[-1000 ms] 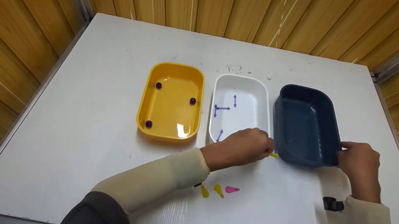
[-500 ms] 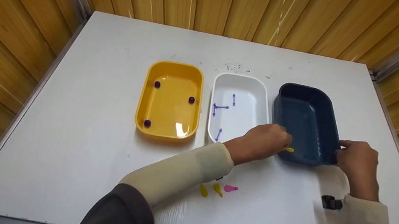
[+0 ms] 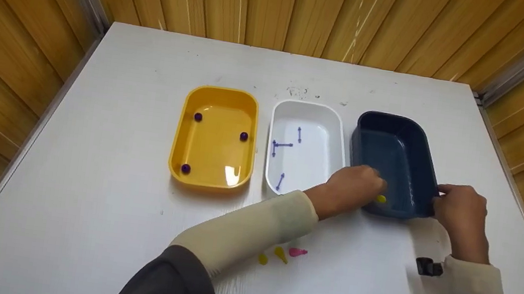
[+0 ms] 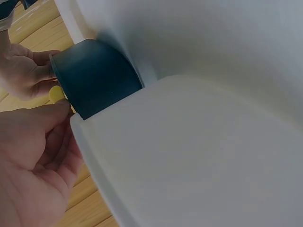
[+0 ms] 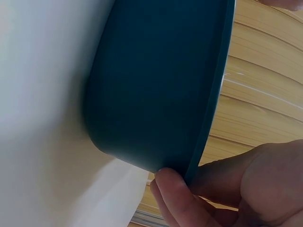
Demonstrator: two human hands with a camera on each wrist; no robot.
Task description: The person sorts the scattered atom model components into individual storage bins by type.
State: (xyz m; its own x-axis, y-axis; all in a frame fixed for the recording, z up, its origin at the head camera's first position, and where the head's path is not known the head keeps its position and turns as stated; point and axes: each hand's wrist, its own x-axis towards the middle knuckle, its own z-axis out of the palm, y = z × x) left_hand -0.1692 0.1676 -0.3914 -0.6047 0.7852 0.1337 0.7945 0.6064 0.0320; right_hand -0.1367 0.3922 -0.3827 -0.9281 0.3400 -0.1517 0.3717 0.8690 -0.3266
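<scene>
My left hand (image 3: 357, 187) reaches over the near left corner of the dark blue bin (image 3: 396, 149) and pinches a small yellow teardrop-shaped piece (image 3: 381, 199). In the left wrist view the yellow piece (image 4: 56, 93) sticks out beyond the fingertips, at the bin's rim. My right hand (image 3: 463, 216) grips the near right corner of that same bin. The right wrist view has the thumb and fingers (image 5: 177, 194) on either side of the bin's rim. On the table, below the left forearm, lie two more yellow teardrop pieces (image 3: 281, 254) and a pink one (image 3: 298, 252).
Left of the blue bin stands a white bin (image 3: 315, 149) with several purple double-ended sticks (image 3: 284, 145). Farther left, a yellow bin (image 3: 217, 141) contains three dark purple balls (image 3: 243, 136). Wooden panels (image 3: 270, 6) border the white table (image 3: 100, 146).
My left hand has moved right with the yellow piece, from beside the blue bin's near left corner to over it. The right hand keeps its grip on the bin. The head view has shifted slightly.
</scene>
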